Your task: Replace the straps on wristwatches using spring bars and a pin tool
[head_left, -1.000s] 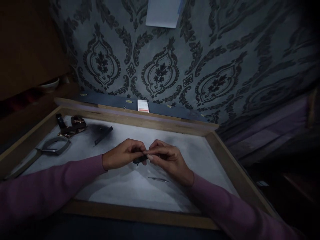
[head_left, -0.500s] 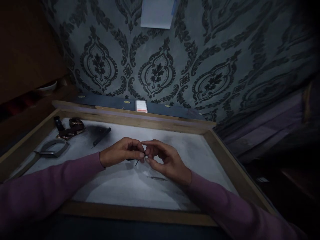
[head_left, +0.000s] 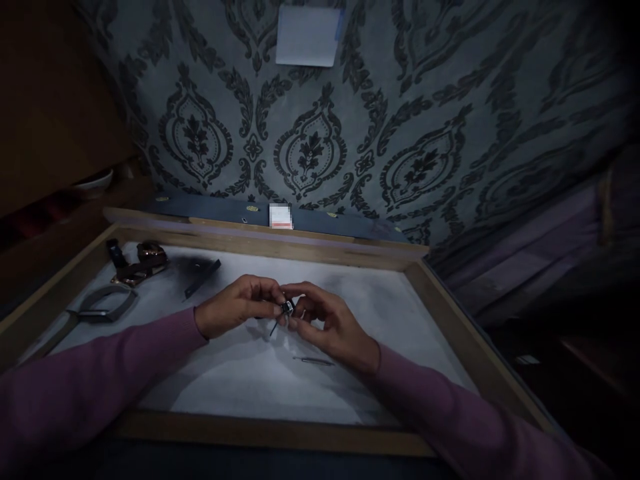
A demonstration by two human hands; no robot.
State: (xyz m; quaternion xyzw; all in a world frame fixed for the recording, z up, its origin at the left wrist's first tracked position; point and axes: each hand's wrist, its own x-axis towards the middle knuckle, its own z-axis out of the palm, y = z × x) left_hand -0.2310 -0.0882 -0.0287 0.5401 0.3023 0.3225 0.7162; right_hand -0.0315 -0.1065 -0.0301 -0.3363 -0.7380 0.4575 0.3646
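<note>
Over the middle of a white-lined wooden tray, my two hands meet at a small black piece with a shiny metal part (head_left: pixel 288 307); its exact kind is too small to make out. My left hand (head_left: pixel 237 305) pinches it between thumb and fingers. From the other side my right hand (head_left: pixel 333 325) holds it at the fingertips, fingers curled. A thin dark strip (head_left: pixel 273 328) points down below the fingers. Under my right hand a slim metal tool (head_left: pixel 313 361) lies on the white lining.
Wooden walls surround the tray (head_left: pixel 270 427). At its left lie a watch with a grey strap (head_left: pixel 107 301), brown-and-gold watch pieces (head_left: pixel 145 263) and a flat dark bar (head_left: pixel 203 279). A small white box (head_left: pixel 281 216) stands on the back ledge, before a patterned wall (head_left: pixel 310 147).
My fingers have turned the small piece, so its shiny metal part shows more clearly. Both hands stay together in nearly the same place. The view has tilted slightly upward.
</note>
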